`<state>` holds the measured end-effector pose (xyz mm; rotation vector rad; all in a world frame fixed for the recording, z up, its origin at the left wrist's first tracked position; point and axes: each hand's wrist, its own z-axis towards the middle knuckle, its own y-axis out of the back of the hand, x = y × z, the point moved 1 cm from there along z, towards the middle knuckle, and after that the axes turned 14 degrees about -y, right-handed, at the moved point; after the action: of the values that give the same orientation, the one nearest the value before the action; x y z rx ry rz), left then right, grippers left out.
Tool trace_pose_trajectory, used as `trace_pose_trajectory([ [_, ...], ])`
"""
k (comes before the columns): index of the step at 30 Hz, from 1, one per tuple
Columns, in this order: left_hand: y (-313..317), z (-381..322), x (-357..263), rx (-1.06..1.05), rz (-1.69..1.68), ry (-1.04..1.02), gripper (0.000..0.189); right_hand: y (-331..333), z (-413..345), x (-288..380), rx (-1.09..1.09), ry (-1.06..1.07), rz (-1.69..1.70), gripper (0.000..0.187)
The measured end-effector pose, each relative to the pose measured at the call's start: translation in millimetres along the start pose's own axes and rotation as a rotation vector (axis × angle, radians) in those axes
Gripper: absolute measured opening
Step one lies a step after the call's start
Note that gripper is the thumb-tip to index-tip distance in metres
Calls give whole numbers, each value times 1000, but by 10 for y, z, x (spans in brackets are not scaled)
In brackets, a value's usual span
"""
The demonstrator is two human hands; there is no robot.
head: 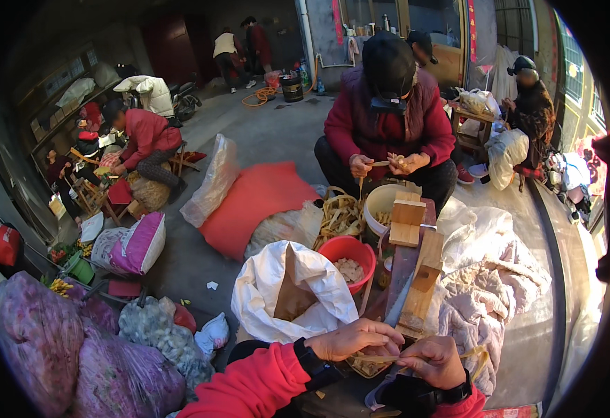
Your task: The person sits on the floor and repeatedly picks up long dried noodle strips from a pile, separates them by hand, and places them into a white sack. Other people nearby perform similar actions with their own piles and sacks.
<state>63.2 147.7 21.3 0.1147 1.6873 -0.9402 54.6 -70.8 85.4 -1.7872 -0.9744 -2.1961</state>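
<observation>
My left hand [357, 339] is low in the picture, its fingers curled over a shallow container [368, 369] of pale dried scraps. Whether it grips anything is hidden behind the fingers. To its right, my right hand [433, 361] pinches a thin, straw-coloured plant strip [373, 359] that runs across toward the left hand's palm. More of this fibre loops out past the right hand's far side. Just beyond both hands is a narrow bench [396, 271] bearing wooden blocks [422, 292]. A white woven sack [255, 308] stands with its mouth open, left of the bench.
Across the bench a seated person [388, 120] handles similar strips above a cream bucket [375, 206]. A red basin [347, 261] holds pale pieces. Stuffed plastic bags [112, 360] crowd the lower left. A quilted cloth [485, 313] lies at right. Several other people are farther back.
</observation>
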Motion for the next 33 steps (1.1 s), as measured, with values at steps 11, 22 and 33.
trace_pose_trajectory([
  [11, -161, -73, 501, 71, -21, 172, 25, -189, 51, -86, 52, 279, -468, 7],
  [22, -754, -98, 110, 490, 206, -142, 22, -132, 13, -37, -185, 321, -39, 22],
  [33, -737, -118, -213, 352, 193, -257, 39, -142, -51, -162, -469, -88, 110, 40],
])
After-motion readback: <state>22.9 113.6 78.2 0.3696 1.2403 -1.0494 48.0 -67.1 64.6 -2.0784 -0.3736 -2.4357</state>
